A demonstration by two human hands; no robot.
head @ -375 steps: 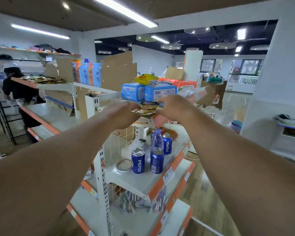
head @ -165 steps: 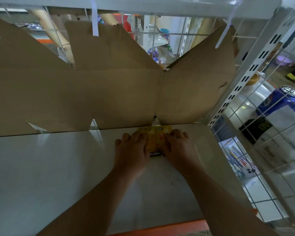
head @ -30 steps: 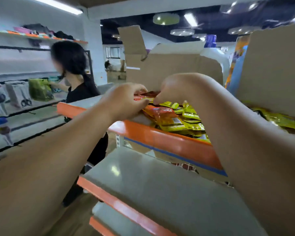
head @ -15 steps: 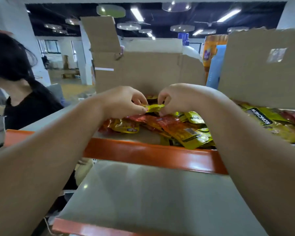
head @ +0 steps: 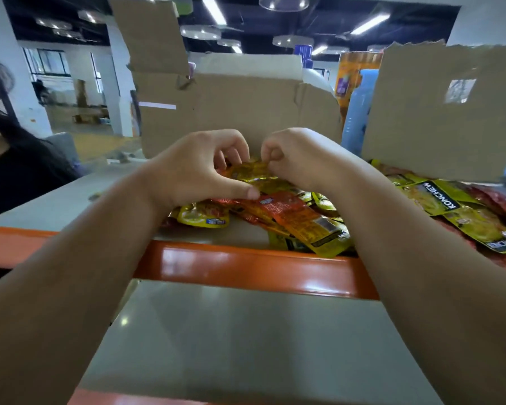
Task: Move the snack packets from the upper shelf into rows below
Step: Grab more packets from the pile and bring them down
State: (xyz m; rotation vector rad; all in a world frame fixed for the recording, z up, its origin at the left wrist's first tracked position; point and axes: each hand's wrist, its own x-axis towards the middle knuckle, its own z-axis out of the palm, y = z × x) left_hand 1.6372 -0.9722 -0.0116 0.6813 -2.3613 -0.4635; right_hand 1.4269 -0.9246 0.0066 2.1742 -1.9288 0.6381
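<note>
Picking-up step: the left hand [head: 199,168] and the right hand [head: 295,159] each hold one end of a yellow packet [head: 253,172] in a pinching grip, just above the pile [head: 298,217] on the upper shelf [head: 246,264]. Its long axis runs along the shelf's front edge — which end is the top I cannot tell. Next it needs lifting clear, then lowering to the lower shelf [head: 246,340].

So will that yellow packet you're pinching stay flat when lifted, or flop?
Probably flops: the yellow packet looks crinkled between the left hand and right hand. Likely light, being thin and flat. Its glossy film may slip in the grip.
</note>
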